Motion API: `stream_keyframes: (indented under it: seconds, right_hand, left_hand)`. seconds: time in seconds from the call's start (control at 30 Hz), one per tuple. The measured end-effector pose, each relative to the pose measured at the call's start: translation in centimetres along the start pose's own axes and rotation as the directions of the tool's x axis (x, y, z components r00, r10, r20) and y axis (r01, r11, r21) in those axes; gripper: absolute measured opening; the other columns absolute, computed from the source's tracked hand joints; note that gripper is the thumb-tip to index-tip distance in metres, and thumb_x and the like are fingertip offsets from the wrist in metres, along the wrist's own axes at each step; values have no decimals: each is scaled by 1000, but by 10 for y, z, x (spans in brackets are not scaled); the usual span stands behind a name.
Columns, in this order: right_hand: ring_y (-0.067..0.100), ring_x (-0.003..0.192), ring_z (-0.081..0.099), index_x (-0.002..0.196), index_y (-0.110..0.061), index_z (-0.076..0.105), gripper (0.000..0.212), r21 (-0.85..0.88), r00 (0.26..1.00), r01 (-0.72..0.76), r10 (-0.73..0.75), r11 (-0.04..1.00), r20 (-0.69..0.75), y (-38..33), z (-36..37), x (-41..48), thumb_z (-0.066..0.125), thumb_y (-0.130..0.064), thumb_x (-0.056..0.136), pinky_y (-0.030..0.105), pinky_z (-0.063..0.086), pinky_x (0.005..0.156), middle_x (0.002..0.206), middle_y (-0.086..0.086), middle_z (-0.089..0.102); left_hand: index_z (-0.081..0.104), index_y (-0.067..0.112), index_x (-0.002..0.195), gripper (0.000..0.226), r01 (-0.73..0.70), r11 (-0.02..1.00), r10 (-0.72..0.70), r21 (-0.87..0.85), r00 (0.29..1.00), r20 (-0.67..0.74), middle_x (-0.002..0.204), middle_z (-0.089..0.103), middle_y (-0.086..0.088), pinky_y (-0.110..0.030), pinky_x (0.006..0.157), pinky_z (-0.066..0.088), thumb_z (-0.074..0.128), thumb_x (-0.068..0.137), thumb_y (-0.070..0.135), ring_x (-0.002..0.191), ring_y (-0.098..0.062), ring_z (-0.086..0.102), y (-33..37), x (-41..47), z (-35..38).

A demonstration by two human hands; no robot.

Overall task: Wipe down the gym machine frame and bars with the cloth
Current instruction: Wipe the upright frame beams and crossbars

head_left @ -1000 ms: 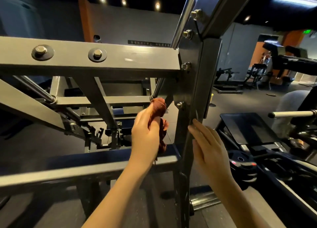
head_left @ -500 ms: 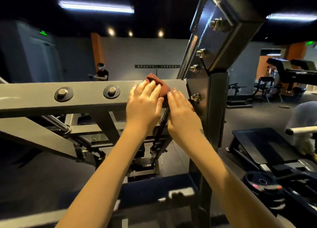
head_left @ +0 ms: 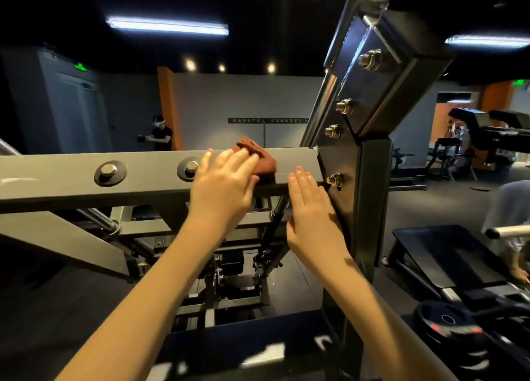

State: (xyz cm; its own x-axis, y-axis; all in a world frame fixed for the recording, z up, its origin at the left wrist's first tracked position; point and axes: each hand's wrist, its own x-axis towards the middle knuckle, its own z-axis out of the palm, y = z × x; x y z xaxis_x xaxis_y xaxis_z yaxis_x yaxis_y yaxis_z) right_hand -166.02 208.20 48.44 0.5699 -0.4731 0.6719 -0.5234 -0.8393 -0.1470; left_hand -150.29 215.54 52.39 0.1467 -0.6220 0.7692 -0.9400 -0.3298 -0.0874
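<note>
A grey horizontal beam (head_left: pixel 57 176) of the gym machine crosses the view at chest height and meets a dark upright post (head_left: pixel 372 197) with bolted plates. A rust-red cloth (head_left: pixel 259 156) lies bunched on the beam's top edge near the joint. My left hand (head_left: pixel 223 185) presses on the cloth with straight fingers, covering its left part. My right hand (head_left: pixel 309 208) lies flat with straight fingers against the beam's end, next to the post's lower bolt (head_left: pixel 334 179).
Two large bolts (head_left: pixel 110 172) sit in the beam left of my hands. A slanted chrome rail (head_left: pixel 321 108) rises behind the post. A black footplate (head_left: pixel 447 254) and weight plates (head_left: pixel 447 323) lie at the lower right. A person (head_left: pixel 160 135) stands far back; other machines fill the right.
My left hand carried the cloth from a lower bar up onto the beam, then slid a little left. My right hand left the post's lower part and now rests by the beam's end.
</note>
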Motion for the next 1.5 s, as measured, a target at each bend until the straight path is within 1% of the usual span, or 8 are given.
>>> stream_keyframes:
  seconds: [0.1,0.23,0.4,0.67,1.0,1.17,1.33,1.5]
  right_hand:
    - [15,148,-11,153,-17,-5,73,0,1000,-5,5,1000,-5,-1,-1,1,43,-13,98,29,-8,118,162,2,-11]
    - [15,148,-11,153,-17,-6,73,-5,1000,-2,3,1000,15,1,-2,2,42,-13,99,28,-10,116,162,2,-12]
    - [15,149,-8,154,-16,-1,71,30,1000,-5,5,1000,1,1,-1,3,43,-12,98,28,-9,116,162,2,-7]
    - [15,149,-6,154,-16,0,62,60,999,8,-5,998,-51,1,4,3,36,-22,103,26,-11,114,162,3,-3]
    - [23,141,30,150,-27,30,62,97,989,117,-108,988,-100,-23,-1,39,12,-48,95,48,14,117,158,2,28]
    - [23,135,37,135,-25,49,62,6,993,0,1,1000,-117,-36,-5,54,16,-58,94,50,8,117,146,2,45]
    - [35,142,19,148,-31,28,56,-87,996,-27,20,996,-87,-73,5,71,34,-54,98,54,3,116,151,11,31]
    - [27,143,21,124,-22,57,47,-83,971,-26,5,996,-240,-28,5,63,32,-44,91,48,4,117,145,7,41]
  left_hand:
    - [44,18,145,47,120,993,-120,1,991,-57,149,44,-7,-50,118,16,37,102,34,140,-29,35,-1,1,-3]
    - [54,12,136,52,4,1000,-4,-4,1000,-16,138,56,-12,-53,111,31,33,95,36,129,-34,49,15,-22,5]
    - [34,18,150,49,108,993,-109,42,994,11,155,35,-6,-44,120,12,34,104,34,143,-26,29,8,19,-4]
    - [34,14,150,52,75,997,-74,-29,997,38,156,34,-9,-44,120,12,33,101,30,146,-29,25,18,6,-2]
    - [17,17,155,55,176,907,-71,-382,959,273,162,18,-5,-39,120,11,34,103,22,149,-24,14,4,34,-33]
    - [22,19,154,50,64,998,-61,-12,989,132,162,19,2,-37,120,0,28,106,31,150,-16,9,-49,11,-39]
    - [19,23,154,50,62,997,-55,-42,986,156,162,18,4,-35,120,2,27,106,34,150,-15,10,-70,-3,-24]
    - [19,24,154,65,41,999,-38,-22,990,134,162,17,4,-31,118,-1,10,94,46,150,-15,11,-75,-3,-20]
